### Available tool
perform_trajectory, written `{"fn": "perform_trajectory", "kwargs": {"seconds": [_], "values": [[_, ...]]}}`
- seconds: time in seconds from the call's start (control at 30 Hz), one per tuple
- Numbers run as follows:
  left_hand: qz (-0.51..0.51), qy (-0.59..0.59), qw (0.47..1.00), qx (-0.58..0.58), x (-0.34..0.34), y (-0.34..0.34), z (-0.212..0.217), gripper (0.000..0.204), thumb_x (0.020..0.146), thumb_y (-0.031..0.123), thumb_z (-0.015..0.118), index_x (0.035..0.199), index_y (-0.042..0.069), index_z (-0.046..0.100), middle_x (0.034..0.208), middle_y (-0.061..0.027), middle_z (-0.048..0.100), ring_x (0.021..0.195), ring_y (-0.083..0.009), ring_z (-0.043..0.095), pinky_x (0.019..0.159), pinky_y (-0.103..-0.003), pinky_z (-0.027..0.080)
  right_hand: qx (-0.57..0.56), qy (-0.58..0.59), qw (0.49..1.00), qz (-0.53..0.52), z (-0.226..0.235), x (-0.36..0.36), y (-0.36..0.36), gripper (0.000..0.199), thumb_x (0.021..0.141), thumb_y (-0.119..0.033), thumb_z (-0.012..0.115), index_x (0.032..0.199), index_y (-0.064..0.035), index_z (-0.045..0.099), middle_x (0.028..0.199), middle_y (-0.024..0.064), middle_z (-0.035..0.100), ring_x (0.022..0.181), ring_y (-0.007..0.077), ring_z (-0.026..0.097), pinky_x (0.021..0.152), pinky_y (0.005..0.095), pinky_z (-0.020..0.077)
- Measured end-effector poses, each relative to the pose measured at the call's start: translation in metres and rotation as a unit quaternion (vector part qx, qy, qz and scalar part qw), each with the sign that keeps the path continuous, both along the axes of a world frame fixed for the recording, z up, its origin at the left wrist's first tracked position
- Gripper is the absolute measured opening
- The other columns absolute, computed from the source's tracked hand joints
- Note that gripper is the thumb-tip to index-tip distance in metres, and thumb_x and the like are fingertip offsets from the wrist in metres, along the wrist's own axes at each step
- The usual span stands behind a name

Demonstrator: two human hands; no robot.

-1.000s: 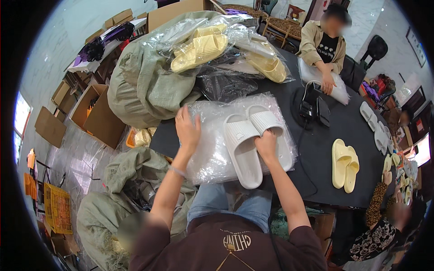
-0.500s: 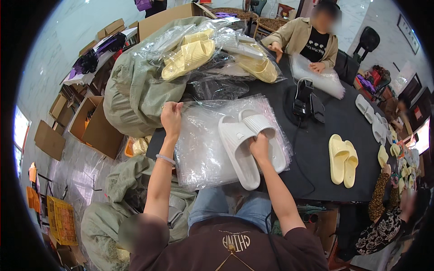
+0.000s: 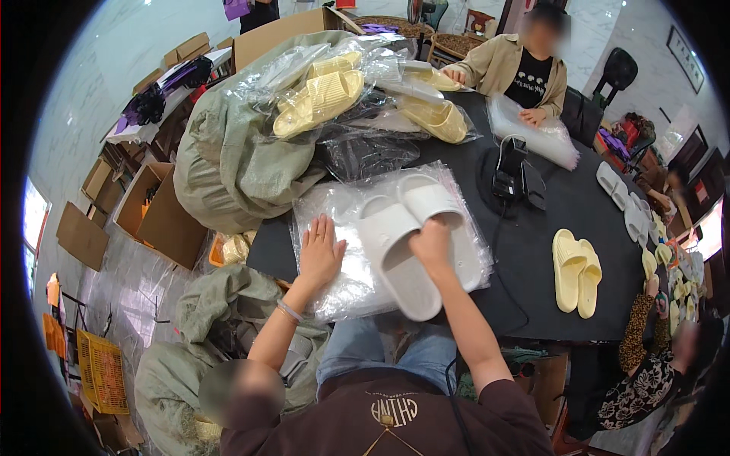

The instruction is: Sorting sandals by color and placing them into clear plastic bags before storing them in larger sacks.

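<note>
My left hand (image 3: 322,251) lies flat with its fingers stretched out on a stack of clear plastic bags (image 3: 346,292) at the table's front edge. Over the right part of that stack is a pair of pale grey slide slippers (image 3: 407,262), side by side, toes pointing away from me. My right hand (image 3: 432,247) is closed around the inner edges of their straps, where the two meet; its fingertips are hidden. The left slipper is slightly smeared by motion, and its heel reaches past the front of the bags.
Yellow slippers (image 3: 578,273) lie on the black table to the right, near a black device (image 3: 517,178) with a cable. Bagged yellow slippers (image 3: 327,102) are heaped by a big green sack (image 3: 236,152). Across the table a co-worker (image 3: 525,68) rests a hand on more plastic bags (image 3: 525,125).
My left hand has let go of the bag's raised upper edge and come down flat on the stack. The slippers have shifted slightly left and toward me. The co-worker's hand moved toward the bagged slippers.
</note>
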State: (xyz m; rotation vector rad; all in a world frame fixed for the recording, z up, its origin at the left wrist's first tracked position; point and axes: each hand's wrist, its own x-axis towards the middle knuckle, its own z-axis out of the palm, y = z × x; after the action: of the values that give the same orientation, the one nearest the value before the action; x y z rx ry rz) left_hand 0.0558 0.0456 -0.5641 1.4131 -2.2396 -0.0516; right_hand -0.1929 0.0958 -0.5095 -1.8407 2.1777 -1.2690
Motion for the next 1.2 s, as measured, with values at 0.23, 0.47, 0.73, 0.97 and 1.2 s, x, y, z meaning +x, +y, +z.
{"fn": "perform_trajectory", "kwargs": {"seconds": [0.23,0.47,0.73,0.97,1.2], "values": [[-0.147,0.171,0.967,0.115,0.012,-0.001,-0.008,0.052,0.083,0.024,0.051,0.133,0.009,0.044,0.139,-0.0147,0.039,0.133,-0.0329,0.030,0.109,-0.044,0.023,0.033,0.054,0.994,0.094,0.010,0.078,-0.029,0.020,0.066,-0.015,0.062,0.074,0.0036,0.065,0.079,0.0238,0.063,0.081,0.0387,0.061,0.076,0.0455,0.0483],[0.002,-0.025,1.000,0.006,-0.003,0.008,0.012,0.060,0.091,0.039,0.043,0.135,-0.001,0.037,0.144,-0.0195,0.031,0.134,-0.0333,0.029,0.109,-0.045,0.021,0.094,0.064,0.992,-0.062,-0.024,-0.027,-0.052,0.023,0.068,-0.015,0.059,0.074,0.0057,0.064,0.078,0.0278,0.062,0.078,0.0425,0.062,0.073,0.0472,0.0500],[-0.003,-0.031,0.999,0.007,-0.005,0.010,0.013,0.058,0.091,0.037,0.044,0.135,-0.001,0.036,0.144,-0.0197,0.031,0.134,-0.0339,0.028,0.108,-0.045,0.022,0.025,0.012,0.992,-0.122,0.015,-0.054,-0.046,0.022,0.071,-0.014,0.061,0.076,0.0070,0.064,0.076,0.0282,0.062,0.078,0.0422,0.063,0.070,0.0482,0.0495],[-0.077,-0.150,0.985,0.030,0.009,-0.001,0.002,0.059,0.088,0.034,0.047,0.137,0.003,0.035,0.144,-0.0165,0.031,0.134,-0.0316,0.028,0.109,-0.043,0.021,0.106,0.050,0.975,0.190,0.001,0.105,-0.011,0.021,0.061,-0.006,0.061,0.079,0.0024,0.065,0.087,0.0234,0.062,0.092,0.0386,0.058,0.086,0.0444,0.0443],[-0.051,-0.053,0.997,-0.040,0.005,-0.008,-0.014,0.061,0.089,0.037,0.046,0.140,0.005,0.032,0.146,-0.0156,0.029,0.135,-0.0307,0.026,0.109,-0.044,0.021,0.054,0.062,0.992,0.097,-0.033,0.041,-0.005,0.025,0.064,-0.008,0.062,0.086,0.0053,0.062,0.092,0.0210,0.062,0.095,0.0342,0.057,0.088,0.0431,0.0424]]}}
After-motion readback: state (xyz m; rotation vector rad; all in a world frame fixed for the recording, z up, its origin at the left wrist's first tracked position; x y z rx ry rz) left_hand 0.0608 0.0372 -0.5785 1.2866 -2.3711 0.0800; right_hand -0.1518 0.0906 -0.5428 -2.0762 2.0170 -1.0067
